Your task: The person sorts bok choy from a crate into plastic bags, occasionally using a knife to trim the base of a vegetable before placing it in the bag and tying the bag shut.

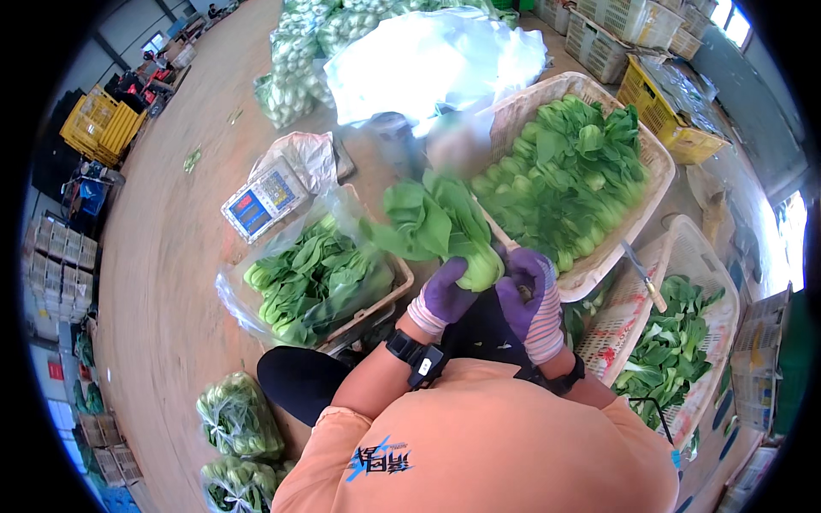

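Observation:
In a purple glove with a striped cuff, my left hand (449,292) grips a head of bok choy (478,266) by its pale base, the green leaves pointing away from me. My right hand (529,301), gloved alike, is beside that base with its fingers curled; whether it pinches something small is unclear. Beyond it a large plastic crate (657,183) holds rows of bok choy (571,173). On the left, a crate (378,311) lined with a clear plastic bag (234,301) contains more bok choy (314,269).
A digital scale (266,199) stands behind the lined crate. A knife (644,277) rests on the rim of a right-hand crate (699,240) with loose leaves (673,340). Tied bags of bok choy (237,417) sit on the floor at left. Plastic sheeting (430,64) lies ahead.

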`<state>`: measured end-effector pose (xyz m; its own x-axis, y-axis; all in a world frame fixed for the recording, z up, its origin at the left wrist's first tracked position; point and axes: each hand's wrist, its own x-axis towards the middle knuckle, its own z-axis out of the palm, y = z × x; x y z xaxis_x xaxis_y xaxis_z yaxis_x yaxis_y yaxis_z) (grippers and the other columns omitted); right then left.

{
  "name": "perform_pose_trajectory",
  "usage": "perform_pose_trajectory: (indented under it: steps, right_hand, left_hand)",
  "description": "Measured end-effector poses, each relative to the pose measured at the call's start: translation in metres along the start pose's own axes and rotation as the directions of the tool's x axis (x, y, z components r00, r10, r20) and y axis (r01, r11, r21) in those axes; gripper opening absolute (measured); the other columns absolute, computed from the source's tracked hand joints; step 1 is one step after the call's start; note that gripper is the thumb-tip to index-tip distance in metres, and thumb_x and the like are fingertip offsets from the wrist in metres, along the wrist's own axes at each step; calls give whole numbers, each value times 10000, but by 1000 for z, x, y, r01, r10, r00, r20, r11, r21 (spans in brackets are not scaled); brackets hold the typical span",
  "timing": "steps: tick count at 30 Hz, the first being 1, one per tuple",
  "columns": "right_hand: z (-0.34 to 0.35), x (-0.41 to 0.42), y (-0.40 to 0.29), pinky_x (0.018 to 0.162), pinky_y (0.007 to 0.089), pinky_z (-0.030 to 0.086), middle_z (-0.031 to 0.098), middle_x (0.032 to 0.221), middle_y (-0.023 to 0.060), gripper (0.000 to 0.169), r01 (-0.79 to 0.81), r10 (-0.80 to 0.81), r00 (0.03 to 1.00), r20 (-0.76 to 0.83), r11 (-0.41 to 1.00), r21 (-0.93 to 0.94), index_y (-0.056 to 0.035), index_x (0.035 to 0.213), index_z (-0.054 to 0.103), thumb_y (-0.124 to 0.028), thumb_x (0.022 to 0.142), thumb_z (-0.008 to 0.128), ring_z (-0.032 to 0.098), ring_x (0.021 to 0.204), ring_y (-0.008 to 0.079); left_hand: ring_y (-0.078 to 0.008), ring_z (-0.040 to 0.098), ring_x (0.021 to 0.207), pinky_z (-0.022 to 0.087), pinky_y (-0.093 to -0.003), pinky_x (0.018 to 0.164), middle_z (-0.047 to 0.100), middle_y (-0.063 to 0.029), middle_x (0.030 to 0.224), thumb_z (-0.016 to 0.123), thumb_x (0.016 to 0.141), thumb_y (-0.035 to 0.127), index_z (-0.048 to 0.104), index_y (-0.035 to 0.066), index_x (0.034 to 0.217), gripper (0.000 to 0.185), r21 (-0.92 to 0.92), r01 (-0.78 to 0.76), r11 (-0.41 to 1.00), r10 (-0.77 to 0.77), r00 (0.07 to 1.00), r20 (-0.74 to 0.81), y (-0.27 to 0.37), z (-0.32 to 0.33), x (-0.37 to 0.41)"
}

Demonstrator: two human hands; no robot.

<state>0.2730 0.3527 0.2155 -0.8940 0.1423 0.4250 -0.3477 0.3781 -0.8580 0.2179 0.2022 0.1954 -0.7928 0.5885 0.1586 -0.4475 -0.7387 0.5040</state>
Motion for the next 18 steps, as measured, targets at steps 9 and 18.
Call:
perform_pose_trajectory:
  steps: [9,18]
  right_hand:
    - [-13,12,2,859,389,483,549,1164,193,791,-86,86,996,-11,987,-138,-12,1267,439,-328,650,818,581,1007,321]
    - [-96,9,-34,763,363,515,653,933,131,732,-276,313,940,134,931,-241,-72,1254,488,-376,670,809,647,836,274]
  left_hand:
    - [-215,543,1120,416,-374,979,556,-87,1239,521,891,546,488,65,1290,626,304,421,854,-401,907,-129,-3,28,9]
    - [-337,462,1228,277,-558,1035,513,-120,1300,792,603,400,416,86,1342,887,806,-361,-469,-111,929,352,-9,87,50]
